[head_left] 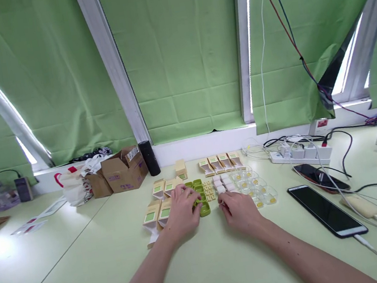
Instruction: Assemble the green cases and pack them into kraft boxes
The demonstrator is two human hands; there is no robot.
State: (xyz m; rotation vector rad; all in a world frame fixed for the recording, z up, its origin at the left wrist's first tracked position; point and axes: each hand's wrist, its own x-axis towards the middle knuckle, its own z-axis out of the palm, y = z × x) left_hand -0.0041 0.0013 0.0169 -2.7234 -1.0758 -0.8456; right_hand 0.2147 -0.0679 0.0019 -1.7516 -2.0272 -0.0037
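Two bare hands are observed at work over a tabletop (99, 278), with clock directions taken from the small beige pieces (209, 190) at centre and twelve toward the blinds (179, 57). The left hand (182, 208), between eight and nine, is half open, its fingers curved and spread over the olive-green square cases (204, 209); whether one is gripped cannot be determined. The right hand (240, 210), at four, is loosely curled, thumb and forefinger close together beside the pale pink blocks (219, 183); a hold on anything cannot be confirmed.

The green cases are ranged at nine, the pale blocks at three, with the clear plastic cups (270, 195) beyond them. Open-flapped paper cartons (152, 215) are set out farther toward nine; four more cartons (220, 163) are lined up near one.

The green cases are judged light and fairly stiff, possibly smooth, best held by opposite side walls. The cups are judged thin and easily dented, to be taken by the rim. The cartons are judged soft enough to crease and are best lifted by their bodies, clear of the flaps.

Several green cases are hidden beneath the left hand. The right fingertips are partly concealed. Carton printing, the beige pieces' markings and the cups' yellow contents are too small to be made out.
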